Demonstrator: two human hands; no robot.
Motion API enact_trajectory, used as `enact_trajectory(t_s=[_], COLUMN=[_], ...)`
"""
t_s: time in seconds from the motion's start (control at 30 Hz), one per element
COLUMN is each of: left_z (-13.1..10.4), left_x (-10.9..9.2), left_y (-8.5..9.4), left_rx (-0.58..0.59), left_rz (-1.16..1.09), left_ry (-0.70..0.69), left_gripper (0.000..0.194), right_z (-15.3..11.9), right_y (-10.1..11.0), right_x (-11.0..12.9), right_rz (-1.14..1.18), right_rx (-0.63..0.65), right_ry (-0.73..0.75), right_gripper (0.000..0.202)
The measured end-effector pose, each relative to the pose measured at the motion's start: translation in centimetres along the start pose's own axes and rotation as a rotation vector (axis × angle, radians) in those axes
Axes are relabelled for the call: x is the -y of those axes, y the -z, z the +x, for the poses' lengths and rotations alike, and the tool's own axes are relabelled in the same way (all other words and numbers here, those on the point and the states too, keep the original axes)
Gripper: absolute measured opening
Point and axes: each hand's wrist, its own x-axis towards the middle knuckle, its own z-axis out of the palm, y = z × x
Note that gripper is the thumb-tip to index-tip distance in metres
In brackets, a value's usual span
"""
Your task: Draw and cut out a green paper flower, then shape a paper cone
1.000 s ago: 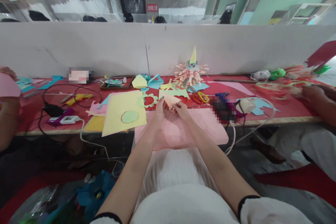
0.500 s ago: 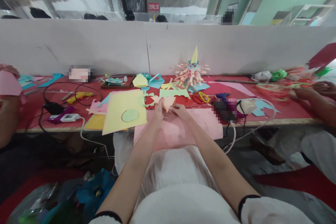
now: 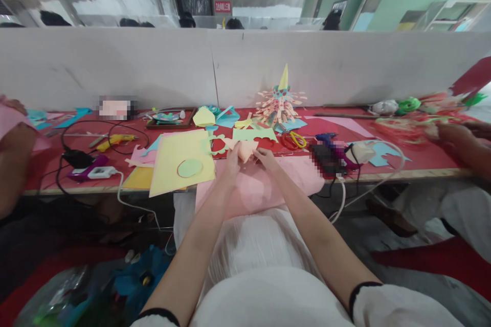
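Note:
A small piece of peach paper, folded or curled, is held between my two hands over the large pink sheet. My left hand is closed on its left side. On its right side, the fingers of my right hand pinch the lower edge. Left of my hands lies a yellow sheet with a green paper circle on it. Just behind my hands are a light green sheet and red scalloped paper.
Behind stands a paper cone figure with a yellow tip. Scissors lie right of it. Power strips with cables sit at both sides. A yellow glue gun lies left. Other people's arms are at both ends.
My hands stay nearly in place, with the peach paper turned slightly between them. The person on the left has moved an arm, and the view has shifted a little.

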Motion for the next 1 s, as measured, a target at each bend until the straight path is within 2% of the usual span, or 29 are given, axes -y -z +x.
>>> enact_trajectory(t_s=[0.17, 0.4, 0.73, 1.0], left_z=[-0.11, -0.23, -0.17, -0.05], left_x=[-0.03, 0.04, 0.09, -0.2], left_y=[-0.22, -0.16, -0.34, -0.14], left_rx=[-0.05, -0.035, -0.013, -0.059], left_rz=[0.006, -0.005, -0.026, -0.03], left_ry=[-0.016, -0.011, -0.008, 0.048], left_gripper=[0.032, 0.03, 0.03, 0.026], right_z=[0.09, -0.19, -0.01, -0.38], right_y=[0.05, -0.12, -0.17, -0.1], right_x=[-0.04, 0.49, 0.44, 0.73], right_rz=[-0.035, -0.038, -0.06, 0.137], right_rx=[-0.004, 0.019, -0.014, -0.001], right_ry=[0.011, 0.01, -0.01, -0.019], right_gripper=[0.049, 0.049, 0.05, 0.051])
